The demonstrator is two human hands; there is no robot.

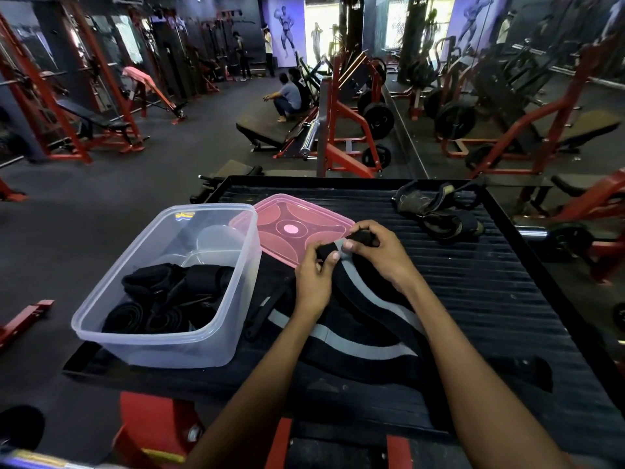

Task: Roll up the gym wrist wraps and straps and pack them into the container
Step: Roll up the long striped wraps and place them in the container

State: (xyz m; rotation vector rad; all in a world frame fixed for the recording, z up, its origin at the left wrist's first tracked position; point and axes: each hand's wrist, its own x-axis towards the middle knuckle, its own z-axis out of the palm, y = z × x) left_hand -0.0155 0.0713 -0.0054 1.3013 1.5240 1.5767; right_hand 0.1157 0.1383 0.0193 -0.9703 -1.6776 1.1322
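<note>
Two bare hands work over a black ribbed platform (507,299) in a gym. The left hand (313,282) has its fingers curled around the end of a black wrap with a grey stripe (368,296). Its thumb presses on the grey part near the tip. The right hand (378,252) is curled tight too. It pinches the rolled black end of the same wrap between its thumb and fingers. Both hands are close together, almost touching, and they hold the wrap just above the platform.

The rest of the wrap lies long and flat on the platform. It runs back under the two arms toward the person.

A clear plastic container (216,333) sits on the left side of the platform, just beside the left hand. Inside it are black rolled straps (162,299), piled at the near end. The far end of the container has no straps in it.

A pink lid (287,228) lies flat on the platform behind the hands, touching the container's far corner. The right hand covers a little of its edge.

More straps, dark with tan edges (436,211), lie in a loose pile at the far right of the platform, well apart from the hands.

Behind the platform are red weight machines, and a few people are far away.
</note>
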